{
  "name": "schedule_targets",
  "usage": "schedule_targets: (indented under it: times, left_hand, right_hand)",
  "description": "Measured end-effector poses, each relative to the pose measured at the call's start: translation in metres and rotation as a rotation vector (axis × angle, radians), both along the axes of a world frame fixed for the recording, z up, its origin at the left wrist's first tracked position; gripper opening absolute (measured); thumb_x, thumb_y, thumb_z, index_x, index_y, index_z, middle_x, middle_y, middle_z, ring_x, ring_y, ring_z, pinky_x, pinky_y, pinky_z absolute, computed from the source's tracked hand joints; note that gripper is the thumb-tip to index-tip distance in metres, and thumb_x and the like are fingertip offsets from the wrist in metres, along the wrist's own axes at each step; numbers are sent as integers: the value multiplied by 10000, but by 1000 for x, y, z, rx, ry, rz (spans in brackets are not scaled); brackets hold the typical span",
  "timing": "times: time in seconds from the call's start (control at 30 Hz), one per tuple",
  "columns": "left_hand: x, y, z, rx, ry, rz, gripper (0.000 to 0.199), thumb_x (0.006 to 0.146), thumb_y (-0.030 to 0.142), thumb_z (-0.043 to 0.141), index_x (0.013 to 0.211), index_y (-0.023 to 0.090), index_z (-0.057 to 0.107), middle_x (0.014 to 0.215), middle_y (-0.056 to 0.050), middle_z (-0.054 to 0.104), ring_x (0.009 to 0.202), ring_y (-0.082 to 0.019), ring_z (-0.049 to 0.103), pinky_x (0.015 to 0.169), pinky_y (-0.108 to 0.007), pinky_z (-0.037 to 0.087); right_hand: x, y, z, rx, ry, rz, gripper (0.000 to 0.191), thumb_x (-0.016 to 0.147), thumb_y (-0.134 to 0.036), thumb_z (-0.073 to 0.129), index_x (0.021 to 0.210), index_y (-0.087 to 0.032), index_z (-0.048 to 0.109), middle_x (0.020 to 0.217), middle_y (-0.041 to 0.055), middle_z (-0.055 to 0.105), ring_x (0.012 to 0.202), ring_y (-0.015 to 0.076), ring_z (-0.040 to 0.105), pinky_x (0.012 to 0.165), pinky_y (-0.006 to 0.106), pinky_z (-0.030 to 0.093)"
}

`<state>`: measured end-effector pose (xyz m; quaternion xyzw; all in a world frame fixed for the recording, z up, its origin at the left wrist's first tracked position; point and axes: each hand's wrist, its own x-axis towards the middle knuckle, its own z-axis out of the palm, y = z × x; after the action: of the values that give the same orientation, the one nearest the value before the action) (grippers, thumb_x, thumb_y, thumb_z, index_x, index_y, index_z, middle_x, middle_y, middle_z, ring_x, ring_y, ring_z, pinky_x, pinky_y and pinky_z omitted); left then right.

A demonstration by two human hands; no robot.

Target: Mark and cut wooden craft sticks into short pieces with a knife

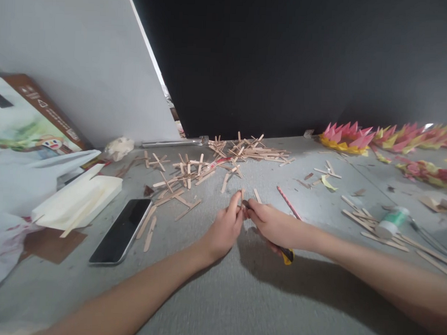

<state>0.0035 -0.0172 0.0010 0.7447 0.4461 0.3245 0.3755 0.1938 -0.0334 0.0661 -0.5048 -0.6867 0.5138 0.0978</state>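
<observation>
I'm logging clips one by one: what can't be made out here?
All in the head view:
Yellow-and-black tool: its middle is hidden by the right hand.
Wooden stick: its lower part is hidden behind the fingers of the left hand.
Printed box: cut off by the left edge; small print blurred.
Green-and-white cylinder: label too blurred to read.

Yellow-and-black handle (288, 257), below centre, mostly hidden by the right hand (268, 222).
Brown-and-green printed box (29, 117), upper left, cropped by the edge.
</observation>
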Motion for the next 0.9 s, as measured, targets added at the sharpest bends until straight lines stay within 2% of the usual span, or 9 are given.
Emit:
schedule_targets:
  times: [0.1, 0.23, 0.43, 0.63, 0.77, 0.9]
  left_hand:
    - [0, 0, 0, 23, 29, -5, 506, 1076, 300, 424, 1566, 179, 380, 912, -53, 711, 824, -178, 652, 825, -298, 491]
    - [1, 0, 1, -24, -21, -15, 491, 1072, 301, 432, 1539, 166, 369, 787, 0, 689, 692, -157, 609, 728, -265, 470]
    - [0, -1, -2, 32, 59, -5, 491, 1082, 289, 408, 1558, 174, 375, 902, -57, 712, 815, -183, 647, 810, -307, 483]
    - [0, 0, -4, -17, 3, -24, 490, 1079, 281, 415, 1549, 163, 340, 796, -9, 687, 748, -174, 654, 741, -276, 483]
    - [-1, 0, -7, 48, 48, -11, 508, 1082, 281, 409, 1573, 163, 343, 921, -70, 727, 883, -198, 696, 840, -319, 517]
    - [0, 0, -5, 34, 22, -2, 496, 1087, 281, 409, 1566, 159, 381, 994, -100, 744, 942, -206, 703, 890, -334, 532]
  right_hand:
    - [0, -1, 2, 0, -13, 6, 165, 1094, -279, 261, 1110, -228, 417, 500, -96, 467, 328, 136, 532, 314, 173, 365]
    - [0, -2, 2, 6, -27, 2, 161, 1087, -268, 275, 1126, -226, 426, 507, -93, 465, 338, 139, 532, 321, 182, 375]
    - [-1, -2, -5, 32, -47, 6, 202, 1096, -323, 279, 1155, -213, 438, 543, -75, 492, 349, 147, 558, 321, 192, 381]
    - [-3, -2, -9, 65, -10, 14, 148, 1067, -236, 289, 1123, -213, 424, 544, -82, 484, 338, 139, 542, 307, 178, 361]
    - [-2, -3, -14, 86, 8, 24, 146, 1067, -234, 283, 1122, -209, 416, 507, -85, 479, 334, 142, 533, 305, 178, 358]
    - [-3, -3, -26, 91, 44, -6, 196, 1099, -288, 236, 1118, -214, 417, 515, -83, 484, 348, 136, 536, 321, 181, 373]
